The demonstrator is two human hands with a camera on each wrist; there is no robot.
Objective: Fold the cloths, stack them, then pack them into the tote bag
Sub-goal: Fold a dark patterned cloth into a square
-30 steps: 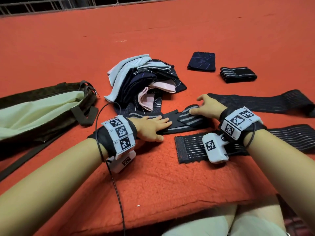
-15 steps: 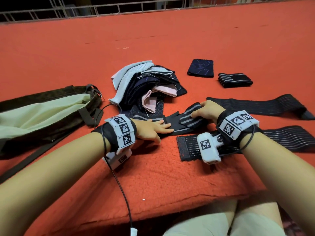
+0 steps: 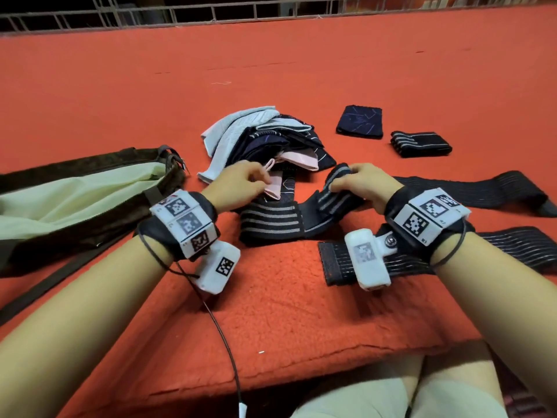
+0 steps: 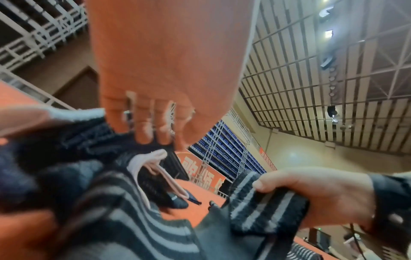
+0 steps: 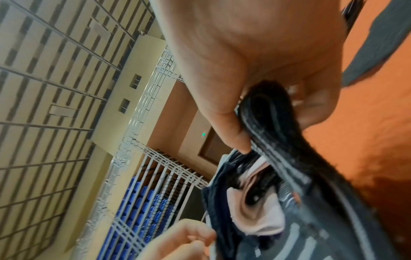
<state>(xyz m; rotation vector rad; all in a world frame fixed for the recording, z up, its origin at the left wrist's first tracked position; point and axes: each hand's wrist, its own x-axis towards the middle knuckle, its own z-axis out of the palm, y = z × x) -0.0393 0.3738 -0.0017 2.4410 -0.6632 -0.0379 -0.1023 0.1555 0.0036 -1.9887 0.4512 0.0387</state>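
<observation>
No legible text or labels

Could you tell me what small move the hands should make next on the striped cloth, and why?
Probably the right hand should lay the end it pinches over onto the flat part of the striped cloth: that end is lifted and the fold is unfinished, while the left hand is up at the pile.
</observation>
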